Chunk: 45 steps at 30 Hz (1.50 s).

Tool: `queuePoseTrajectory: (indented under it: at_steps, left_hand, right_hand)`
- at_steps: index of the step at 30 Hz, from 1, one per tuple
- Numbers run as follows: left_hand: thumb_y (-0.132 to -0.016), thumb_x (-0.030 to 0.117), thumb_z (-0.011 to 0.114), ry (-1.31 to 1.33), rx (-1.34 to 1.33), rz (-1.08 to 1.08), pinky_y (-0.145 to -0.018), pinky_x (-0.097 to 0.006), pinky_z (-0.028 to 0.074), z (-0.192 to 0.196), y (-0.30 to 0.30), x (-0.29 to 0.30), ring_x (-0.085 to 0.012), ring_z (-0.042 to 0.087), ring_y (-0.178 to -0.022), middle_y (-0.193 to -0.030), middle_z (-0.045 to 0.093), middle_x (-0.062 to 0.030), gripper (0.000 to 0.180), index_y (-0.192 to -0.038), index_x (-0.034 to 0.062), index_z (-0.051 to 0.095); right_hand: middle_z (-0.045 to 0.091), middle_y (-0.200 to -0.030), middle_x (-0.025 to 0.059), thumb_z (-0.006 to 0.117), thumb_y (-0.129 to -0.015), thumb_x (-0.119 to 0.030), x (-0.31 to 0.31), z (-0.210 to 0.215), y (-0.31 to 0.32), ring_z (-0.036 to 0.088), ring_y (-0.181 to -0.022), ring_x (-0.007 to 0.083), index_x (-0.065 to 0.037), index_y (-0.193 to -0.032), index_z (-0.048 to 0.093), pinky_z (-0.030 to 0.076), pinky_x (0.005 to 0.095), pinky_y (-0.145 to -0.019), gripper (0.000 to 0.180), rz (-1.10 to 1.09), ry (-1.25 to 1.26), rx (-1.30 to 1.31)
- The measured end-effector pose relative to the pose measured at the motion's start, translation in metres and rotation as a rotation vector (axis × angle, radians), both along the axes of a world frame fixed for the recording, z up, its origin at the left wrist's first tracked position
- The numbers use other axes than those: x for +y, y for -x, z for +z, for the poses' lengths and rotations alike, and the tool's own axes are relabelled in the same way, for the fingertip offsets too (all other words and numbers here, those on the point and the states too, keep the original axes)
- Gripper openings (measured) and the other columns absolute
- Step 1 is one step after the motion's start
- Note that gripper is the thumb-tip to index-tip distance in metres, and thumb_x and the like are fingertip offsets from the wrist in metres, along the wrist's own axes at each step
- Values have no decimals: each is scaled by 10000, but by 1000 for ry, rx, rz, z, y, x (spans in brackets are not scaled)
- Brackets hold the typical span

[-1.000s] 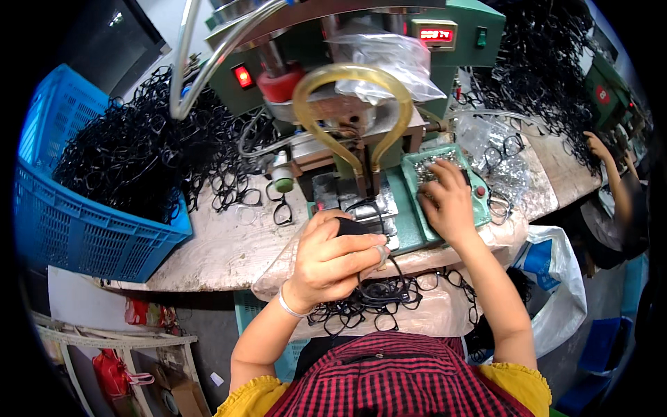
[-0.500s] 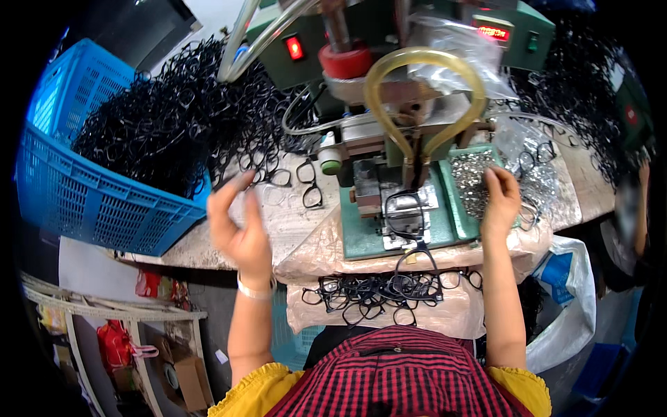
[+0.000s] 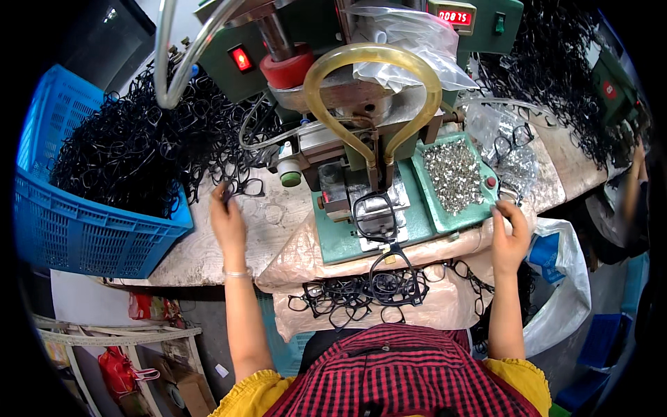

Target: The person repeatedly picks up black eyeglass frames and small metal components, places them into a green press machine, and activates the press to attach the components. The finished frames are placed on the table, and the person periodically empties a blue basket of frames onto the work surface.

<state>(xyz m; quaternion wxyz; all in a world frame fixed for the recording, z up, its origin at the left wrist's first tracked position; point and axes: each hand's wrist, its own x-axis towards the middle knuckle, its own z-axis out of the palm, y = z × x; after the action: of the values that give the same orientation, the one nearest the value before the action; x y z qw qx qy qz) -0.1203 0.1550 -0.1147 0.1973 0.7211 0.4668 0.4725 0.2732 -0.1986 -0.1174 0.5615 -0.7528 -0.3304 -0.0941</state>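
Note:
At the edge of the pile, my left hand (image 3: 228, 226) is closed on a black eyeglass frame (image 3: 250, 187), its fingertips partly hiding it. My right hand (image 3: 511, 240) has thumb and fingers drawn together by the near right corner of a green tray (image 3: 445, 224). Whatever is in that pinch is too small to make out. Small silvery metal pieces (image 3: 453, 177) fill the tray. Under the press head (image 3: 375, 170), another black eyeglass frame (image 3: 375, 217) stands on the metal fixture, one lens hanging over the front edge.
A blue crate (image 3: 104, 233) heaped with black frames (image 3: 118, 156) stands at the left. Several frames (image 3: 347, 295) lie on a pinkish sheet before me. A yellowish hose (image 3: 375, 52) loops over the press. At far right, another person's arm (image 3: 636, 167) shows.
My right hand has moved from over the metal pieces to the tray's near corner. My left hand has closed on a frame near the pile. The view has shifted right.

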Motion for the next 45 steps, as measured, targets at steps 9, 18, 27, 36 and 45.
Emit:
queuePoseTrajectory:
  at_steps: [9, 18, 27, 36, 45]
  left_hand:
    - [-987, 250, 581, 48, 316, -19, -769, -398, 489, -40, -25, 8, -326, 614, -867, -864, 620, -166, 284, -1046, -20, 645]
    - [-1002, 61, 568, 141, -629, -310, -809, -297, 546, 54, -84, -104, -157, 655, -883, -1017, 663, -86, 146, -1132, -1, 595]
    - [-948, -5, 600, -270, -660, -755, -801, -421, 626, 154, -119, -131, -268, 656, -959, -1070, 618, -189, 109, -1047, -18, 555]
    - [-968, 28, 573, -367, -441, -697, -758, -391, 606, 155, -119, -123, -255, 634, -997, -1064, 608, -161, 128, -1091, -3, 558]
    - [-923, -15, 644, -269, -567, -723, -896, -383, 558, 152, -116, -123, -262, 667, -1002, -1043, 656, -172, 131, -1041, -9, 587]
  right_hand:
    - [712, -930, 133, 688, -796, -8, 105, 88, 61, 694, -868, 253, -4, -1053, 678, 518, 339, -787, 257, 547, -187, -3]
    - [706, -896, 77, 672, -850, -5, 131, 80, 90, 639, -886, 142, 28, -1299, 488, 455, 262, -882, 486, 559, -264, 323]
    - [658, -883, 53, 651, -864, 30, 125, 106, 114, 596, -904, 102, 44, -1364, 397, 442, 247, -885, 561, 709, -361, 518]
    - [665, -862, 52, 652, -866, 18, 131, 90, 109, 601, -870, 110, 43, -1355, 397, 454, 246, -856, 552, 654, -362, 442]
    - [657, -934, 104, 630, -849, 22, 131, 101, 101, 607, -923, 182, 63, -1377, 359, 436, 299, -916, 595, 705, -306, 451]
